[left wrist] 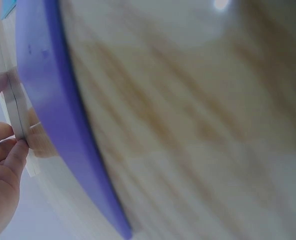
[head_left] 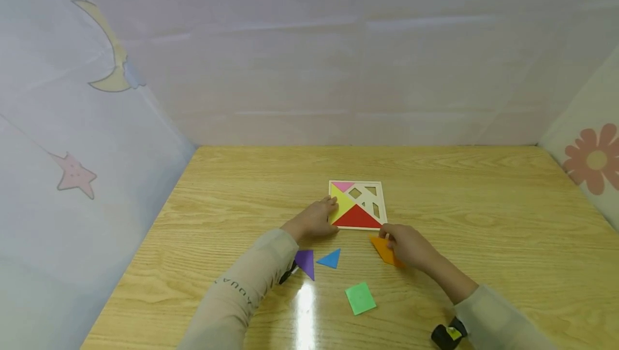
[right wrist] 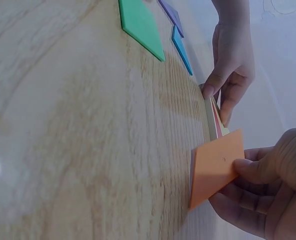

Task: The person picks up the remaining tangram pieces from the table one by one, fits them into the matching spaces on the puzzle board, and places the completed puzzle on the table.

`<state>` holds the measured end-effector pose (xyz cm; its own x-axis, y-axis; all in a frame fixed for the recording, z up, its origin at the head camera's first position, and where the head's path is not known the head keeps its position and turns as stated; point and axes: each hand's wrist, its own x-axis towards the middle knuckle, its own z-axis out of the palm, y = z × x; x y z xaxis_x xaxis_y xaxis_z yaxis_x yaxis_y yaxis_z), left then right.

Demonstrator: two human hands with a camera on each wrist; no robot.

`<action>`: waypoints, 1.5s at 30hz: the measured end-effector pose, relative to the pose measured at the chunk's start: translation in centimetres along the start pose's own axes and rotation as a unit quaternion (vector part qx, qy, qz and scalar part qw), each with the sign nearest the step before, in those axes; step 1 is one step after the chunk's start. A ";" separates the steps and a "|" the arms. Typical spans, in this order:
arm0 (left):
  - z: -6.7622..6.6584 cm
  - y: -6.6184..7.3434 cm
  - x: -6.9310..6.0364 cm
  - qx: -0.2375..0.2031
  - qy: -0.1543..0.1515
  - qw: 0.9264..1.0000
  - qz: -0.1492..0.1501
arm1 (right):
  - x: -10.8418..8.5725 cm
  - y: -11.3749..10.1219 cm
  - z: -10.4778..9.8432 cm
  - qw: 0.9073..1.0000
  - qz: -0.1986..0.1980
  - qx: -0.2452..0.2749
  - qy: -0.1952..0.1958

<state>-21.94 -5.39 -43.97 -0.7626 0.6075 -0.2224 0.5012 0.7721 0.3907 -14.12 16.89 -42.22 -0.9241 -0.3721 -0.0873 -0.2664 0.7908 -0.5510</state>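
A pale tangram board (head_left: pixel 383 199) lies ahead of me with pink (head_left: pixel 342 185), yellow (head_left: pixel 342 205) and red (head_left: pixel 358 218) pieces in it. My left hand (head_left: pixel 316 218) grips its near left corner, fingers over the edge and thumb along the near side. Between thumb and fingers, my right hand (right wrist: pixel 270 185) pinches an orange parallelogram (right wrist: pixel 215 167), tilted up from the table beside the board's near right corner. Closer to me are a purple triangle (head_left: pixel 307 263), a blue triangle (head_left: pixel 329 258) and a green square (head_left: pixel 360 298). My left forearm covers part of the purple one.
The wooden table (head_left: pixel 242 178) carries everything. Patterned cloth walls (head_left: pixel 309 81) stand at the back and on both sides. A black wrist device (head_left: pixel 448 334) sits under my right forearm, another (head_left: pixel 288 273) under the left.
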 end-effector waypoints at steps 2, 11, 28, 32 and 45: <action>-0.1 0.0 -0.1 0.000 -0.001 1.000 -0.001 | 0.2 0.0 -0.1 1.000 0.001 0.004 0.004; -0.1 0.1 0.0 -0.009 0.000 1.000 -0.008 | 0.7 0.6 0.1 0.998 0.010 0.044 0.031; 0.3 -0.2 0.3 0.006 0.003 1.000 -0.001 | 1.4 1.3 0.2 0.992 0.010 0.088 0.093; 0.2 -0.1 0.2 0.012 0.006 1.000 0.003 | 1.7 1.3 0.0 0.990 0.022 0.095 0.098; 0.0 0.1 0.2 0.012 0.000 1.000 0.002 | 2.6 1.6 -0.4 0.983 0.032 0.146 0.107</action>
<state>-22.08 -5.19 -44.03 -0.7610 0.6100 -0.2209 0.5133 0.7744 0.3700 -17.10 17.39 -43.04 -0.9814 -0.1898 0.0301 -0.1443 0.6241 -0.7679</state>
